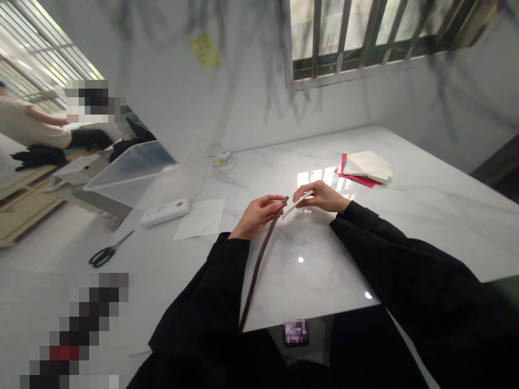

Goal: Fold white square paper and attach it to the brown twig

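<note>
Long, thin, dark brown strip [259, 262], flat and slightly curved, running from the near table edge up to the fingertips above the white marble table [405, 216]. Small, narrow white strip [297, 203], pale and straight, tilted upward to the right, its lower end just beside the top end of the brown strip.

No readable writing anywhere: yellow sticky note [204, 49] on the wall too blurred to read; no brand legible on the white remote-like device [165, 212].

Left hand [257, 215] raised over the table, palm turned inward, thumb and fingers pinched shut on the upper end of the dark brown strip. Right hand [322, 195] opposite it, fingers curled, closed on the white strip between thumb and fingertips. Both forearms in black sleeves, converging toward the table's middle, hands near each other but not touching.

Elsewhere on the table: white paper sheet [201, 218], black scissors [108, 251] to the left, stack of coloured paper [367, 168] to the far right, clear plastic bin [133, 167] at the left edge.
</note>
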`<state>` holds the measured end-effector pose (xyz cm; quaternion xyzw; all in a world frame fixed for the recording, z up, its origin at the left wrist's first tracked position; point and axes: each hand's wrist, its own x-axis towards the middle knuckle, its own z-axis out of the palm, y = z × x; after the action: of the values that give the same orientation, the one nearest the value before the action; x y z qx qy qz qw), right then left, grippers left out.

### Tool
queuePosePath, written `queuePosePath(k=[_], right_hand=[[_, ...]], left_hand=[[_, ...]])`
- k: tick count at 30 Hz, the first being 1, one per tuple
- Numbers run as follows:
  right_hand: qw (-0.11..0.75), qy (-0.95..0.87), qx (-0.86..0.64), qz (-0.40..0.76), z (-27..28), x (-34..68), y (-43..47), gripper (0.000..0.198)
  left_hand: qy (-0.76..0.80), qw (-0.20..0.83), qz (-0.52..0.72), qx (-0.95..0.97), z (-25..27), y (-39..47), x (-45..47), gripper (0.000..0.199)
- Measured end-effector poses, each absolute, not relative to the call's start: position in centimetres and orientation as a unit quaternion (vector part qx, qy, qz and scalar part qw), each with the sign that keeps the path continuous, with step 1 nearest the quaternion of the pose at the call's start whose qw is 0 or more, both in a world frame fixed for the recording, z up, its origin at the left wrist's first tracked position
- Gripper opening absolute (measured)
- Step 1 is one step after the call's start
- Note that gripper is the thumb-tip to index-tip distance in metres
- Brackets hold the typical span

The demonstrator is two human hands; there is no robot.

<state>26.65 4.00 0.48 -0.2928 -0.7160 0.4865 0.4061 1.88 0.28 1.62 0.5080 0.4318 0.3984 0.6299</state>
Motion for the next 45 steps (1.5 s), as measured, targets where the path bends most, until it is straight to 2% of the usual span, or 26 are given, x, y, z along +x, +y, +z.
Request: queuePosePath(k=[5,13,23,30,36,45], right_hand=[[0.445,-0.74,-0.261,0.432,1.2,26.5,3.5,0.029],[0.438,-0.763,-0.232,0.415,2.0,26.6,3.2,0.024],[0.437,-0.757,-0.242,0.422,2.3,26.5,3.0,0.029],[0.406,-0.728,-0.277,0.479,2.2,26.3,2.6,0.034],[0.415,-0.683,-0.275,0.534,1.5,26.1,3.0,0.049],[0.41,-0.643,-0.255,0.594,1.0,25.6,2.8,0.055]], left_hand=[[0.411,0.647,0.371,0.524,2.0,0.0,1.9,0.041],[0.369,0.671,0.35,0.539,2.6,-0.4,2.0,0.038],[0.358,0.672,0.36,0.538,2.5,-0.3,1.8,0.037],[0.367,0.672,0.367,0.529,2.1,-0.1,1.9,0.038],[0.358,0.67,0.38,0.528,1.3,0.3,2.0,0.046],[0.362,0.662,0.39,0.528,0.7,0.6,2.1,0.052]])
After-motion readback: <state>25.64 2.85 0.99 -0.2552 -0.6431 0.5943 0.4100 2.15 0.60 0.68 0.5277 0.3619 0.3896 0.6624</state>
